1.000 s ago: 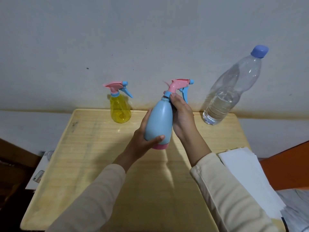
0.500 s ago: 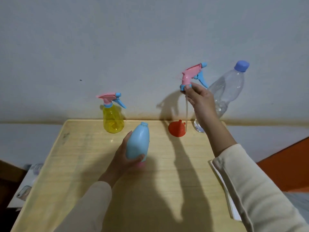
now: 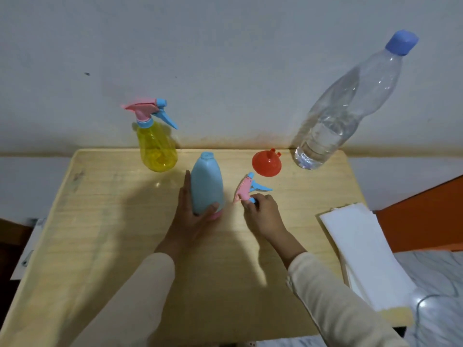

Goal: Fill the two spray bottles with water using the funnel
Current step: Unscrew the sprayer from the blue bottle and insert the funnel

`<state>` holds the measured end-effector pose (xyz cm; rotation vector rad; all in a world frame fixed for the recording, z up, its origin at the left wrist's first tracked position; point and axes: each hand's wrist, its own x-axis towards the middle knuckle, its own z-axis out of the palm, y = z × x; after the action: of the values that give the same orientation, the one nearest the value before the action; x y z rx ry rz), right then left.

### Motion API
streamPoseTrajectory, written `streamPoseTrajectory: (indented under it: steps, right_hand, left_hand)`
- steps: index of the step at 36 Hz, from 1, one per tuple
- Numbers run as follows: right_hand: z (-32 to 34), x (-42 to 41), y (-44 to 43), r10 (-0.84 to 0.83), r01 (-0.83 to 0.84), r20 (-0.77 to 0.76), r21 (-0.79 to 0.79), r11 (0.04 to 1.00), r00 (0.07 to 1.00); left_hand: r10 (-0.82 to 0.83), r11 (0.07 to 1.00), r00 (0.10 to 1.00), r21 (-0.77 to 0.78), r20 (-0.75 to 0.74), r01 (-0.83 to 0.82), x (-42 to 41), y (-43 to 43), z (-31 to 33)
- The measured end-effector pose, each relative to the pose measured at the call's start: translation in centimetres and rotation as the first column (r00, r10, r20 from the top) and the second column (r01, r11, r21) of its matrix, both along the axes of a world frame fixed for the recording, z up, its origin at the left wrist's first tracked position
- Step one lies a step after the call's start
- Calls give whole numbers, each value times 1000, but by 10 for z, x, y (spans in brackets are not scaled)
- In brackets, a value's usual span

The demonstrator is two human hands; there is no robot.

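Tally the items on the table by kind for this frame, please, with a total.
Spray bottles: 2, the yellow bottle and the blue bottle
Detached spray heads: 1, the pink spray head
Funnels: 1, the red funnel
Water bottles: 1, the clear water bottle
Paper stacks: 1, the white paper stack
Total: 6

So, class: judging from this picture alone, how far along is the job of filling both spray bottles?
Done: the blue spray bottle is open, its trigger head unscrewed. In hand: the left hand steadies that bottle while the right hand sets the head on the table. Left: the red funnel lies unused, the water bottle is capped, and the yellow spray bottle is closed.
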<state>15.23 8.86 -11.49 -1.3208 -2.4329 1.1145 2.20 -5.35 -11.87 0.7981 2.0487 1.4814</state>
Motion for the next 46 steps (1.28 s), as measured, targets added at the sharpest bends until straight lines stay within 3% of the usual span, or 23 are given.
streamPoseTrajectory:
  steps: [3,8,11,14,17,22,29,39,46]
  right_hand:
    - [0,-6,-3,-52,51,-70,-19,999,996]
    - [9,-4,0,126,-131,42,135,982,991]
    - [17,1,17,16,4,-99,199,980,995]
    - [16,3,43,-116,159,-224,183,970,968]
    - [11,-4,69,-184,224,-235,157,962,954]
    - [-1,-27,86,-152,161,-112,81,984,982]
    - [-3,-28,78,-211,217,-232,1,976,950]
    - [37,-15,40,-152,121,-382,-105,987,911]
    - [65,-17,24,21,-53,-411,-67,996,911]
  left_hand:
    - [-24,999,1000,-28,-5,24,-6,-6,-3]
    - [-51,997,998,-64,-39,48,-12,-17,-4]
    - [-47,999,999,-19,27,47,-13,-23,-6]
    - [-44,999,999,-16,11,44,-12,-28,-7]
    - [-43,999,999,-22,-24,42,-9,-29,-8]
    - [-41,999,999,6,3,41,-4,-24,-13]
    - [-63,998,998,-9,10,63,-7,-23,-13]
    - [-1,1000,1000,16,28,0,0,-21,-4]
    - [39,999,998,-4,59,-39,6,-16,9]
